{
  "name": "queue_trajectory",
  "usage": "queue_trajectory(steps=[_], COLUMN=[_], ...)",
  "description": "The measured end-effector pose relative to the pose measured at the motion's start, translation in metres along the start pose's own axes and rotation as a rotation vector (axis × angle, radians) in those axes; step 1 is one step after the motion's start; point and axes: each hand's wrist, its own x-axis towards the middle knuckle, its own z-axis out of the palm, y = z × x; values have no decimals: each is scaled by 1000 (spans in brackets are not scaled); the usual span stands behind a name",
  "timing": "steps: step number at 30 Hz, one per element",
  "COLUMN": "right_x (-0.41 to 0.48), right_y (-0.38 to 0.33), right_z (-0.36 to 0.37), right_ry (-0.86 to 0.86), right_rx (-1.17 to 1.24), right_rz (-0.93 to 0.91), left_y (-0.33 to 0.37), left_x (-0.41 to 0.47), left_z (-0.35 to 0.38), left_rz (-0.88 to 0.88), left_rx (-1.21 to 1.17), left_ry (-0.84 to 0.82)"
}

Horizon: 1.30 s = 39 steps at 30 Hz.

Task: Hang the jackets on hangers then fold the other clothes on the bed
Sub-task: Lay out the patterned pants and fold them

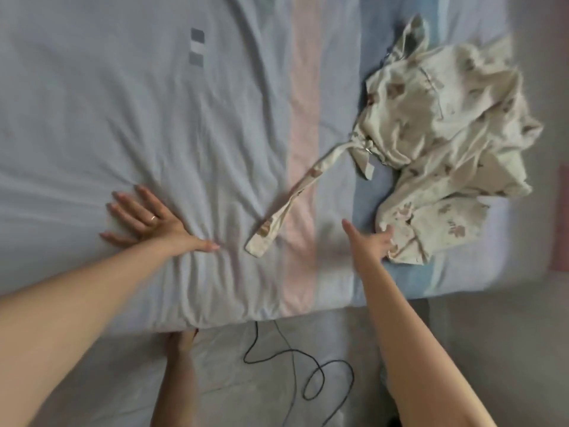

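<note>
A crumpled cream garment with a brown flower print (443, 143) lies on the right part of the bed (123, 103). Its long fabric belt (292, 198) trails down and left across the pink stripe. My left hand (147, 220) lies flat on the pale blue sheet with the fingers spread, a ring on one finger. My right hand (372, 241) stretches out with straight fingers toward the garment's near edge, and its fingertips reach the cloth. The right hand is blurred, and neither hand holds anything.
The bed's near edge (246, 318) runs across the lower part of the view. Below it a black cable (311, 371) loops over the pale floor. A leg (178, 371) shows beneath the bed edge.
</note>
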Motion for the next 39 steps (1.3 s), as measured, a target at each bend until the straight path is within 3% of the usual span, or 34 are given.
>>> queue_trajectory(steps=[4,6,12,15,18,21,23,24,27,28,30,32,34,36,39], right_x=[71,83,11,-66,-140,-186,-214,-230,-252,-260,-265,-260,-263,-251,-255], right_y=[-4,1,-1,-9,-3,31,48,55,59,61,60,55,57,66,60], right_z=[-23,-30,-4,39,71,94,103,110,125,130,129,129,120,99,49], right_ry=[93,79,42,-168,-507,-807,-938,-957,-884,-858,-798,-947,-1168,-1114,-767], right_rx=[-73,-163,-28,-40,-282,-632,-705,-680,-530,-537,-469,-432,-254,100,907], right_rz=[99,44,-110,-261,-512,-692,-784,-838,-944,-977,-975,-782,-404,-171,86], left_y=[18,20,21,21,17,10,-8,-23,-67,-88,-101,-92,-95,-99,-134], left_x=[-5,-7,-16,-19,-19,-11,-9,-9,-34,-41,-39,-38,-50,-72,-112], left_z=[4,4,-9,-12,-6,1,3,5,20,24,28,13,-19,-51,-113], left_rz=[-57,-75,-76,-65,-48,80,247,398,798,830,787,677,763,919,1078], left_rx=[62,81,101,74,34,-158,-345,-404,-320,-218,-231,-424,-458,-408,-408], left_ry=[4,-18,-71,-54,-36,70,122,99,-297,-321,-178,-160,-158,-178,-245])
